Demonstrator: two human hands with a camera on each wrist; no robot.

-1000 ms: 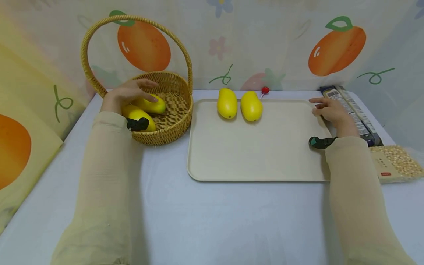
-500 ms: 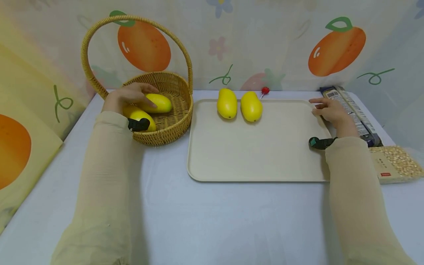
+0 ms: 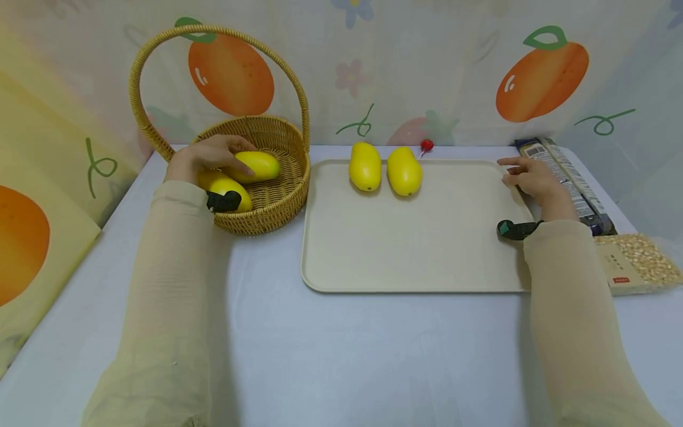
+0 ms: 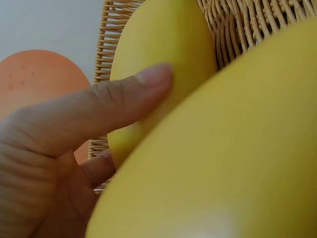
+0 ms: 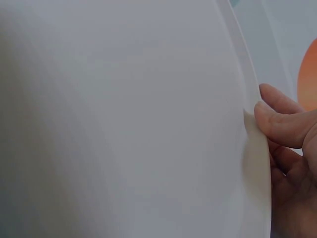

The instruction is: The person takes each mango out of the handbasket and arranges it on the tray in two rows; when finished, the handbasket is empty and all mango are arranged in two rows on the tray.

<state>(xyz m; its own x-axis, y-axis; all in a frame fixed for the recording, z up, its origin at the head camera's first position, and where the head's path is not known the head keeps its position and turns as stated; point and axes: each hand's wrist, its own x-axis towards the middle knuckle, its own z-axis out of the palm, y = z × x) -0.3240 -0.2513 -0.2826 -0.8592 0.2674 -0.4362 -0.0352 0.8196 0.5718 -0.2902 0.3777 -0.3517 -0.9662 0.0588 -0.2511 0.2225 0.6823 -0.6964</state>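
Note:
In the head view, my left hand (image 3: pixel 210 157) reaches into the wicker basket (image 3: pixel 261 222) and holds a yellow mango-like fruit (image 3: pixel 260 166). In the left wrist view, the thumb lies across this fruit (image 4: pixel 163 44), and the other fingers are mostly hidden behind it. A second yellow fruit (image 4: pixel 213 148) fills the front of that view, lying beside the hand in the basket. At the beige tray's (image 3: pixel 416 249) right edge, my right hand (image 3: pixel 539 184) grips the rim, thumb against it and fingers curled outside, as the right wrist view shows.
Two more yellow fruits (image 3: pixel 365 167) lie at the tray's back edge. A red lollipop (image 3: pixel 427 146) is behind them. Right of the tray lie a dark package (image 3: pixel 573 184) and a bag of pale grains (image 3: pixel 640 264). The basket's tall handle (image 3: pixel 219 28) arches above it.
The fruit under my left hand has shifted to the right inside the basket, and the hand has settled slightly lower onto it. My right hand and the tray stay still.

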